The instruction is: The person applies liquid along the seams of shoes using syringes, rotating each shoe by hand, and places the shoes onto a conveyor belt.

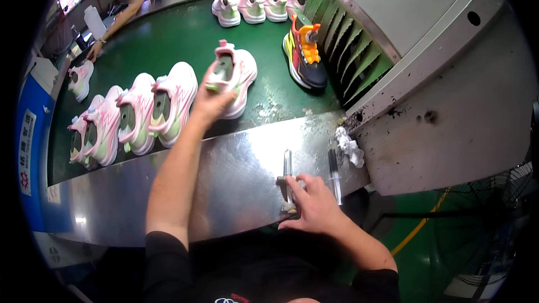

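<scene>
One pink-and-white shoe [243, 81] is clasped in your left hand [212, 104] over the green belt [168, 39], well apart from your right hand [317, 207], which touches a metal tool [287, 163] on the steel table [241, 185]; whether it grips that is unclear. You seem to be handling the shoe; shifting it would call for a steady hold, clear of the shoe row [137, 115] left of your left hand. Ahead of your right hand, a dark shoe [306, 59] stands near a machine [438, 28]; green floor [415, 219] shows rightward.
</scene>
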### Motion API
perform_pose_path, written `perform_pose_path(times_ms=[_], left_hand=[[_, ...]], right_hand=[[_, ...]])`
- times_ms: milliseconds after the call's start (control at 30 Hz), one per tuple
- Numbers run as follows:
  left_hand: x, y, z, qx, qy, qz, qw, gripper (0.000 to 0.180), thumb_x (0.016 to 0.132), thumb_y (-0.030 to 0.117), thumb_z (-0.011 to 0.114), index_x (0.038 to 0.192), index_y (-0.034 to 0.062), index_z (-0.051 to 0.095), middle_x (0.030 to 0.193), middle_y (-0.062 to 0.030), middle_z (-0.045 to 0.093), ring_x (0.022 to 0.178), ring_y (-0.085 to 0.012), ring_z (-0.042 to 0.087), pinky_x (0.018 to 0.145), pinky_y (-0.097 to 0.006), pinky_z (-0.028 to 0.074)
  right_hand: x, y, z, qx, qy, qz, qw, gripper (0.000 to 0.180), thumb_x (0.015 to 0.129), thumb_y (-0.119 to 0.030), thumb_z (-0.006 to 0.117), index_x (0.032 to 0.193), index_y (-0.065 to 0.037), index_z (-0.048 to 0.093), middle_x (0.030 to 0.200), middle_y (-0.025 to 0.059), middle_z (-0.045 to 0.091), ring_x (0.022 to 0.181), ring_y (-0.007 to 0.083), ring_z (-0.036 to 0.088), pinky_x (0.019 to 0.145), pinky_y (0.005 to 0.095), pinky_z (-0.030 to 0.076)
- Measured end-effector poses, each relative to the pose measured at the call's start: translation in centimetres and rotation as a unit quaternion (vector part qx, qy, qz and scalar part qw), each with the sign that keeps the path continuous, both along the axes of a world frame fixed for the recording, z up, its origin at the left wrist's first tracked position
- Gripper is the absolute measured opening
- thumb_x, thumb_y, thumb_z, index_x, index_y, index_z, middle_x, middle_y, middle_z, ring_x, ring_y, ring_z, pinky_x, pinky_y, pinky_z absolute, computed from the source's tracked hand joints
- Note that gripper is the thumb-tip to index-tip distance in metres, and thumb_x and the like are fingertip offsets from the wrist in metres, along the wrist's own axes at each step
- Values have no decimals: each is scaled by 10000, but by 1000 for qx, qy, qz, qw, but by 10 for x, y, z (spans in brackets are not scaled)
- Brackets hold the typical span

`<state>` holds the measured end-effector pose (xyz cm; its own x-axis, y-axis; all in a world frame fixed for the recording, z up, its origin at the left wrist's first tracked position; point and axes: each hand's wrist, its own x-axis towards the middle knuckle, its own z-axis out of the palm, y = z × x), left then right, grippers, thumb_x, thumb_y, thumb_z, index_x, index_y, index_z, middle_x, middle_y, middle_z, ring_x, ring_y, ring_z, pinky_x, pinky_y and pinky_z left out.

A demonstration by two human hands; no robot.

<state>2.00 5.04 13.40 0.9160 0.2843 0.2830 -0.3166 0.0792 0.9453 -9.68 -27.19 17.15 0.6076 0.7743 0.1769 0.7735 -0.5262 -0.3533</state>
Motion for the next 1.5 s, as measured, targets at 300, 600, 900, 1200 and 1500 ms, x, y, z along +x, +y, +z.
perform_pose_path(times_ms=[300,600,900,1200,1500], left_hand=[[-207,2,46,77,37,-42,995,989,667,146,736,1434,-24,135,1352,-182,401,1248,-279,407,1041,-383,330],[-285,-52,24,145,156,-10,977,976,645,183,716,1425,33,147,1393,-145,277,1227,-257,381,944,-349,395],[-196,20,3,101,206,36,973,694,827,251,622,1380,4,284,1292,-114,407,1076,-187,473,901,-293,416],[-122,51,-8,140,309,-10,940,378,934,364,486,944,0,586,840,-34,587,766,-95,533,695,-258,438],[-124,-5,56,-84,259,-31,962,530,802,174,647,1211,1,357,1053,-130,544,924,-172,576,818,-311,487]], right_hand=[[10,3,-3,-51,15,-17,998,970,541,-558,766,1277,-25,425,1093,132,457,895,287,487,731,364,475],[16,0,6,-78,79,12,994,875,585,-468,782,1232,-3,420,1067,145,488,926,309,489,788,375,456],[-38,-78,-19,98,15,12,995,901,572,-421,808,1267,-55,366,1090,137,415,839,311,491,709,407,422],[-9,-81,-8,100,23,12,995,927,562,-357,832,1277,-27,343,1121,171,412,941,348,475,819,428,414],[-7,-42,17,143,343,26,928,981,627,-270,829,1380,-28,249,1176,140,404,924,215,459,813,316,432]])
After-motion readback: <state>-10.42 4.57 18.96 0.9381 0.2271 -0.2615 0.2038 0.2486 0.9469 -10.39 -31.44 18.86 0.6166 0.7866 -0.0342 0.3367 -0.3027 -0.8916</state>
